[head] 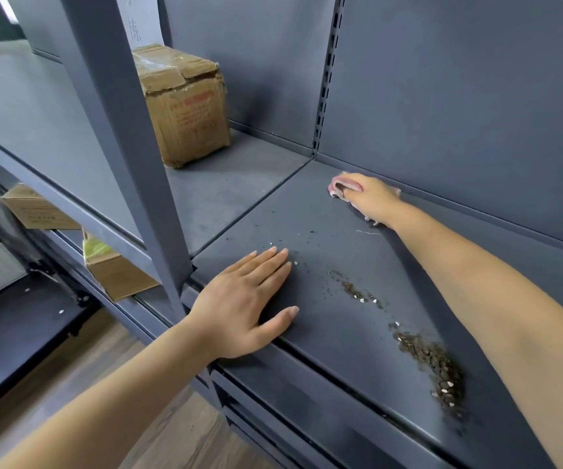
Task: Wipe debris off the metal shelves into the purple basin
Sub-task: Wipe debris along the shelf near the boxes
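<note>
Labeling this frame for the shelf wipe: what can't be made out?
- Purple basin: nowhere in the head view, so where it stands is unknown.
- Cloth: mostly hidden under the right hand; its shape is unclear.
- Debris: grains too small to identify.
- Cardboard box: red print too blurred to read.
- Left hand: flat on the shelf.

The shelf (324, 265) under my palms is dark blue-grey, speckled at lower right with brown and white debris (432, 363). The cloth (342, 186) at upper centre is pink. The box (185, 103) at upper left is tan with red print. The floor (178, 438) at bottom is brown woodgrain.
</note>
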The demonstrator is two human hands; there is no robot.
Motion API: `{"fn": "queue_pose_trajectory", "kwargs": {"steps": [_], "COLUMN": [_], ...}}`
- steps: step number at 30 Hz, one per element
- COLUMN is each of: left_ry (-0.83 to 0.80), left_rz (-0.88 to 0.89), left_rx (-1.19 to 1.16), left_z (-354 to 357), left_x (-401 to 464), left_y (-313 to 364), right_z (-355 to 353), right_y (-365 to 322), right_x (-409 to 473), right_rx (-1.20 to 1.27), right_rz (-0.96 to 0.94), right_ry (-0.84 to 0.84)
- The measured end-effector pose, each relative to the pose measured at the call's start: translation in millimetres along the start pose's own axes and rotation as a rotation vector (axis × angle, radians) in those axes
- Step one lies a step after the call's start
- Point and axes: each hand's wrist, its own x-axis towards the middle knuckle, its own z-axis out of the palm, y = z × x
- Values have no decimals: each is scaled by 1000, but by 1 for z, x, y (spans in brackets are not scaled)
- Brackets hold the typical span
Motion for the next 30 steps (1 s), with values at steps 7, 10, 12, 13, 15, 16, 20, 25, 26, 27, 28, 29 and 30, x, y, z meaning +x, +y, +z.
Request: {"fn": "queue_pose_trajectory", "kwargs": {"steps": [7,10,12,13,15,16,20,25,26,27,28,29,30], "left_ry": [-23,-42,-41,-31,-20,-45,-45,-14,12,33,50,65,79], "left_rz": [6,13,11,12,15,11,-28,-147,-147,-152,-162,-175,-180], "left_rx": [39,51,51,49,25,16,96,103,93,84,76,63,47], "left_z": [-3,-3,-5,-5,-5,-5,-16,-18,-17,-15,-13,-10,-7], "left_x": [-1,-2,-2,-1,-1,-3,-13,-36,-38,-39,-40,-40,-39], "left_y": [3,3,4,5,5,5,2,-19,-21,-21,-21,-21,-21], "right_z": [13,13,13,14,13,11,1,4,5,6,7,9,12], "right_y": [-13,-12,-6,-4,-3,-6,-26,-38,-37,-35,-33,-30,-25], "right_x": [-80,-118,-131,-134,-128,-124,-101,-32,-17,-4,6,16,26], "right_rx": [65,57,64,76,118,128,241,174,151,114,68,9,-57], "right_rz": [-356,-482,-488,-465,-412,-387,-361,-182,-120,-62,-7,35,59], "right_ry": [-256,-305,-330,-353,-384,-377,-230,-1,37,72,97,115,132]}}
